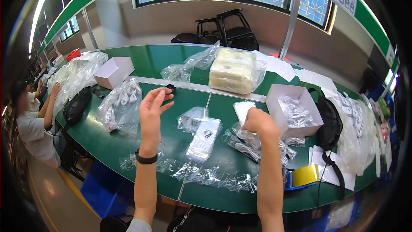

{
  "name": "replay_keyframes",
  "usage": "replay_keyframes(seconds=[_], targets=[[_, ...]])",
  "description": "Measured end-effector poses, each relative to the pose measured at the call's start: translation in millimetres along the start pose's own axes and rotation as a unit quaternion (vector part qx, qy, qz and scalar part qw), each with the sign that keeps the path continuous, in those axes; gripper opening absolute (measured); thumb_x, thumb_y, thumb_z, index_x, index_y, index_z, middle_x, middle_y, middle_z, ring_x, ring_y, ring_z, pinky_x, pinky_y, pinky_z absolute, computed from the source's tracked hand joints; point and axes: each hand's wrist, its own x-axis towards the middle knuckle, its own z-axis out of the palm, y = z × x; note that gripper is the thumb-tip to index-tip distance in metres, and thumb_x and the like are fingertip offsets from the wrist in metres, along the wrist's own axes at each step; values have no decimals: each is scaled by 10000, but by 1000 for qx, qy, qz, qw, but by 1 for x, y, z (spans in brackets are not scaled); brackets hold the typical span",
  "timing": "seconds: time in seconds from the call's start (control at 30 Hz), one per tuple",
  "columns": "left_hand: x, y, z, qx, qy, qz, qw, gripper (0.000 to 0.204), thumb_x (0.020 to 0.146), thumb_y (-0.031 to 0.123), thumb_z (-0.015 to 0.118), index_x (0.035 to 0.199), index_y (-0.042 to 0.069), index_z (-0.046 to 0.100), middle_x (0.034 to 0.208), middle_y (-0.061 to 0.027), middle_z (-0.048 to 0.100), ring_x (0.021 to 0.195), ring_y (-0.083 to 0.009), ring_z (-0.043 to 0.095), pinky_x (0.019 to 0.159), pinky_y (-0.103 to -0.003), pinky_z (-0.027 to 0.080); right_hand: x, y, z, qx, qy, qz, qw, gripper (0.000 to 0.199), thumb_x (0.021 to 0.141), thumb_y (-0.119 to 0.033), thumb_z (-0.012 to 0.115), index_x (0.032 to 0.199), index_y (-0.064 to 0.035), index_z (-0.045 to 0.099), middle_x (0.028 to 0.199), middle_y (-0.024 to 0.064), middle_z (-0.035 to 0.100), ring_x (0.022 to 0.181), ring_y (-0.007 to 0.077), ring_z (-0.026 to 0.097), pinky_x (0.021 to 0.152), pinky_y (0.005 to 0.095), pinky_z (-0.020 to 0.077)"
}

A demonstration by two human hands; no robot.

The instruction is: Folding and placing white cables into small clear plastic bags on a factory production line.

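My left hand (152,108) is raised over the green table (128,141), a black band on its wrist. Its fingertips pinch a small black part (171,88). My right hand (257,122) is closed on the edge of a small clear plastic bag (243,108), above a heap of bagged white cables (249,145). Between the hands lie a stack of small clear bags (204,139) and a loose crumpled bag (192,118). A strip of empty clear bags (210,176) runs along the near edge.
A large bag of white cables (121,103), an open white box (113,71) and a black pouch (77,106) lie left. A white box of cables (296,109), black bag (329,124) and yellow tape dispenser (304,175) sit right. Another person (32,122) works far left.
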Motion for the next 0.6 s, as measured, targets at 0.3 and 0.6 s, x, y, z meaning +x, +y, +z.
replay_keyframes(seconds=[0.3,0.6], targets=[[-2,9,-33,277,-25,45,960,164,906,127,649,1003,-3,670,932,-60,682,894,-120,631,812,-266,485,26,-77,78,-41,214,-241,946,340,682,-155,707,967,3,611,961,186,610,944,358,590,832,446,474],[-77,-16,-4,471,-349,106,803,380,803,297,732,1058,34,632,933,-113,611,916,-289,606,740,-401,517,67,-118,106,-157,288,-301,895,66,739,-105,628,788,-62,617,802,123,674,800,265,660,773,384,478]])
